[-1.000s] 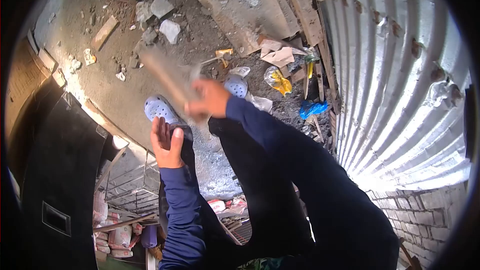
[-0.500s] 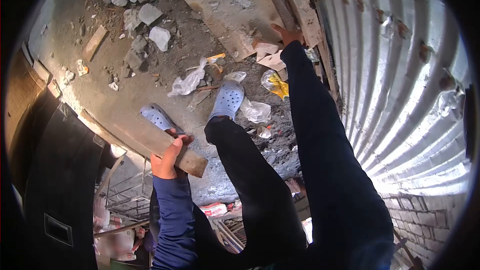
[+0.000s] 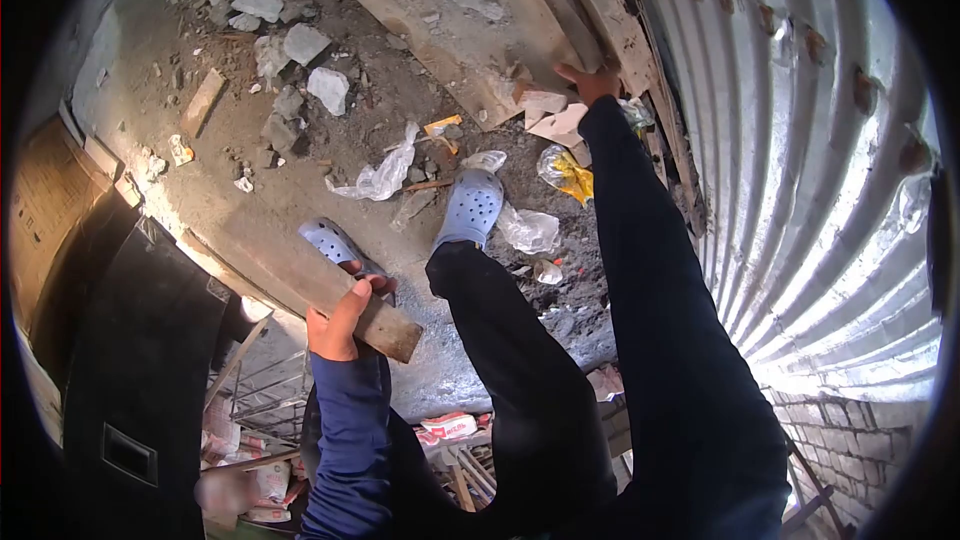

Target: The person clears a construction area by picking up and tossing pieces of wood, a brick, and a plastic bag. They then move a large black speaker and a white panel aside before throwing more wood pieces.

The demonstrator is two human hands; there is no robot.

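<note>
My left hand [image 3: 340, 325] is closed around a flat wooden board [image 3: 300, 275], thumb on top and fingertips showing past its far edge. The board slants from lower right to upper left, above one of my shoes. At the upper right my right arm is stretched out. My right hand [image 3: 592, 82] wraps over the near end of a narrow wooden plank [image 3: 562, 15], thumb pointing left; its other fingers are mostly hidden. Broken pale pieces [image 3: 555, 120] lie just below that hand. Beside the plank is a wide, dusty wooden sheet [image 3: 460, 40].
Corrugated metal sheeting [image 3: 800, 170] rises close on the right. Chunks of rubble [image 3: 328, 90], a plastic bag [image 3: 380, 175] and a yellow wrapper [image 3: 568, 175] litter the dirt floor. My blue clogs [image 3: 470, 208] stand among them. A black panel [image 3: 140, 330] is at left.
The view has shifted slightly, so the scene sits a little lower and to the right. Both hands keep the same hold, and the board stays in my left hand.
</note>
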